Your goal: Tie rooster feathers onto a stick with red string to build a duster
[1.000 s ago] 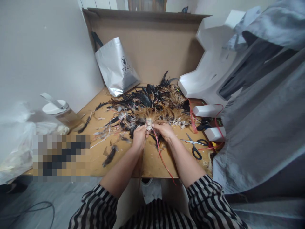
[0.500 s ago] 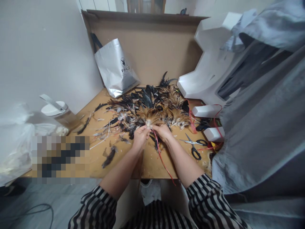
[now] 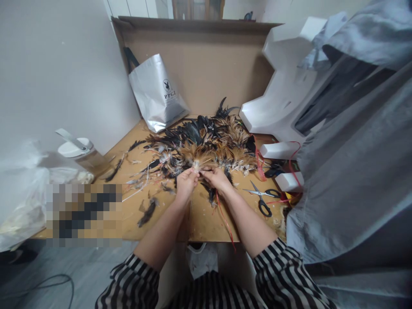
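Just ahead of the left hand [image 3: 187, 183], a tan bunch [image 3: 194, 152] fans out, its pale base pinched in those fingers. Touching the base from the other side, the right hand [image 3: 217, 178] has thumb and fingers drawn together; exactly what they grip is too small to tell. Red string [image 3: 226, 219] trails below this hand past the near edge of the worktop [image 3: 131, 225]. Scissors [image 3: 260, 194] lie open to its right; dark feathers [image 3: 189, 129] heap beyond both hands.
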`<state>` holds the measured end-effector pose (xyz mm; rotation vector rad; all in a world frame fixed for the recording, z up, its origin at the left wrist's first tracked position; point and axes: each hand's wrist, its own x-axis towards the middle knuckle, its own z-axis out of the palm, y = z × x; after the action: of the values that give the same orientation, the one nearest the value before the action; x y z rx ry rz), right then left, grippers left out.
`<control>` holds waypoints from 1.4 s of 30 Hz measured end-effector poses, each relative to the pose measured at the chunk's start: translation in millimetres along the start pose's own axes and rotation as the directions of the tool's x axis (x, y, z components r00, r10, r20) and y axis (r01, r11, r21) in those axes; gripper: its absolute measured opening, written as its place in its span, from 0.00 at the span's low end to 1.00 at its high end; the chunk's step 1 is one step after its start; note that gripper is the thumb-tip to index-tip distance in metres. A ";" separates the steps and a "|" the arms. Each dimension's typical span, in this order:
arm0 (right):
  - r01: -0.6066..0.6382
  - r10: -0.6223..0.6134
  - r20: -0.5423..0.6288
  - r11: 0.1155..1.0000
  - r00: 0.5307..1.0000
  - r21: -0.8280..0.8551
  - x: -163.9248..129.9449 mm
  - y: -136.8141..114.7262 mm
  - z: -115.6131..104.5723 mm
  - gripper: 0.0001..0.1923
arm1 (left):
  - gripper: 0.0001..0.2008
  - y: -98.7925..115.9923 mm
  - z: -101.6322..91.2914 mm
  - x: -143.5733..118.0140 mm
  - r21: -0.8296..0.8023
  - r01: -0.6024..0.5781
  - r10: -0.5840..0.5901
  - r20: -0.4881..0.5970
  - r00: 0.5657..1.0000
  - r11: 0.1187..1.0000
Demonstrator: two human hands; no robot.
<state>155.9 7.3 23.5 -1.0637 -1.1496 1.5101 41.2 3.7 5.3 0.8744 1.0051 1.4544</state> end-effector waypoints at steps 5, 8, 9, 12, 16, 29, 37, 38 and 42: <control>-0.126 0.124 0.068 0.992 0.990 0.026 -0.9 3.6 1.8 0.11 | 0.10 -1.5 -5.1 1.9 0.070 -0.017 0.016 0.015 1.000 0.997; -0.144 0.141 0.052 0.988 0.989 0.060 -0.6 6.6 1.0 0.11 | 0.11 0.4 -4.6 -0.2 0.167 -0.033 0.033 0.002 0.999 0.985; -0.131 0.130 0.026 0.989 0.991 0.065 -0.7 7.2 1.2 0.10 | 0.12 1.3 -3.7 -1.2 0.222 -0.058 0.060 -0.002 0.998 0.973; -0.078 0.082 -0.064 0.995 0.995 0.056 -2.4 8.1 3.9 0.10 | 0.10 3.3 0.1 -4.7 0.448 -0.191 0.212 0.003 0.977 0.874; -0.045 0.050 -0.125 0.998 0.991 0.041 -6.7 9.1 9.0 0.09 | 0.12 3.3 6.0 -12.7 0.779 -0.278 0.376 0.059 0.925 0.562; -0.046 0.071 -0.185 0.990 0.980 0.136 -6.9 13.6 9.6 0.14 | 0.20 -6.7 15.2 -33.4 0.935 -0.314 0.465 0.208 0.860 0.163; 0.002 0.006 -0.043 0.983 0.999 0.186 -5.4 2.0 -2.3 0.13 | 0.16 14.9 23.4 -33.5 0.280 -0.185 0.215 -0.080 0.973 0.942; 0.007 -0.005 -0.012 0.984 1.000 0.176 -5.4 0.8 -4.6 0.14 | 0.17 17.8 24.7 -34.2 0.166 -0.106 0.121 -0.084 0.989 0.980; 0.025 -0.037 0.089 0.992 0.995 0.125 -5.1 -0.4 -11.4 0.15 | 0.18 26.1 25.9 -36.4 -0.049 0.110 -0.109 0.023 0.994 0.993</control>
<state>167.9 4.4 22.3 -0.8975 -1.1143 1.5978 59.8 -30.3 39.6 0.7848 0.9824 1.3699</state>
